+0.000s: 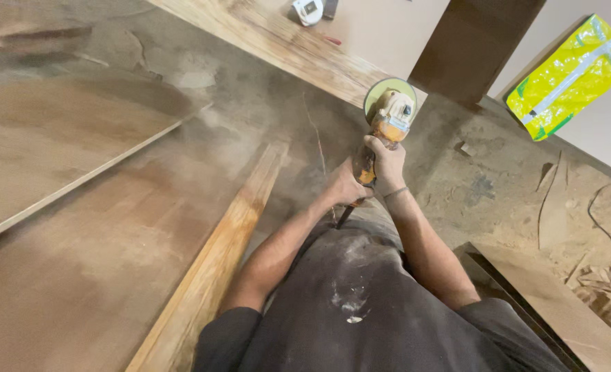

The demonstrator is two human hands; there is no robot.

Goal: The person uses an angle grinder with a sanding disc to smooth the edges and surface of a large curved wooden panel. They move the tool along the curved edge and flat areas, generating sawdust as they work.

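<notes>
Both my hands grip an orange and cream angle grinder (pixel 390 117) held out in front of my body. My left hand (pixel 347 186) wraps the rear of its body near the black cord. My right hand (pixel 386 164) clasps the body just behind the head. The grinder's round green-rimmed disc guard (pixel 389 93) sits against the edge of a long pale wooden board (pixel 298 48) that runs across the top of the view. Dust hangs in the air around the tool.
A narrow wooden plank (pixel 216 255) lies on the dusty floor to my left, beside large brown sheets (pixel 64 138). A yellow-green sack (pixel 567 76) lies at the upper right. Wood scraps and a cable (pixel 605 227) litter the right side. A tape measure (pixel 308 10) rests on the board.
</notes>
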